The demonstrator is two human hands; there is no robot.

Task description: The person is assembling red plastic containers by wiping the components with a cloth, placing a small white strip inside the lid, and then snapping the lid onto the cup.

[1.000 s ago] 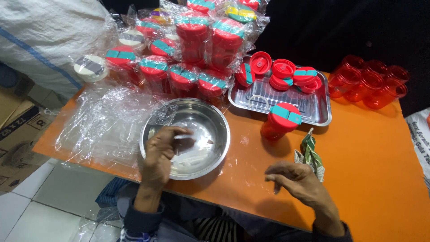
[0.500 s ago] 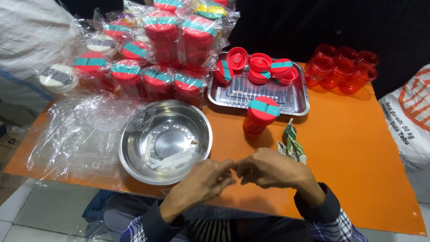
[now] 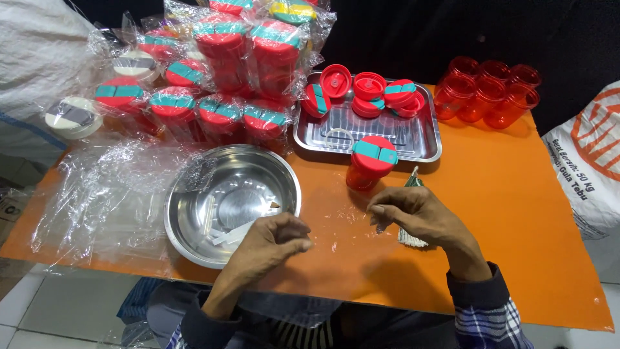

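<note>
Orange tabletop [image 3: 504, 213], crowded with red jars, our two hands working at its front edge.

We stretch a thin clear strip [image 3: 336, 223] between pinching fingers: left hand [image 3: 274, 242] curled beside the steel bowl [image 3: 187, 220], right hand [image 3: 416, 213] nipping the other end near the capped red jar [image 3: 369, 161]. We judge this a sealing step; next, the strip needs steady tension and careful alignment around that jar's lid, just below the metal tray [image 3: 426, 139].

Clear plastic packs of red jars [image 3: 223, 61] with teal labels are sitting at the bench's far left corner; a white printed sack [image 3: 591, 161] is leaning beside its right edge.
</note>
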